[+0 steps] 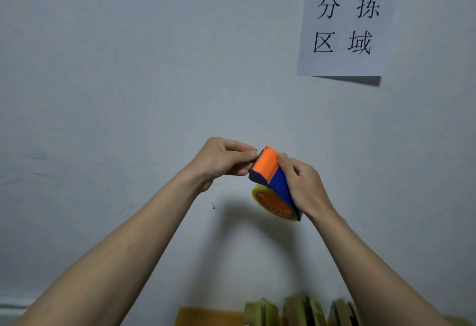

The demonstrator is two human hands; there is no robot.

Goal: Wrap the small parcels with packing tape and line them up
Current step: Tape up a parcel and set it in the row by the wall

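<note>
- Tape dispenser (274, 184), blue body with orange cap, held up before the wall near the frame's centre; the clear roll hangs at its 6 o'clock end.
- Right hand (302, 186) wraps the dispenser's body from 3 o'clock, thumb on the orange cap.
- Left hand (222, 158), at 9 o'clock, pinches at the cutter edge, apparently seeking the tape's free end.
- Advice: steady the body, peel the end squarely, pull straight to avoid splitting.
- Parcels (296, 310) stand blurred at 6 o'clock, beside an orange sheet (208, 316).
- Paper sign (347, 19) hangs at 1 o'clock.
</note>
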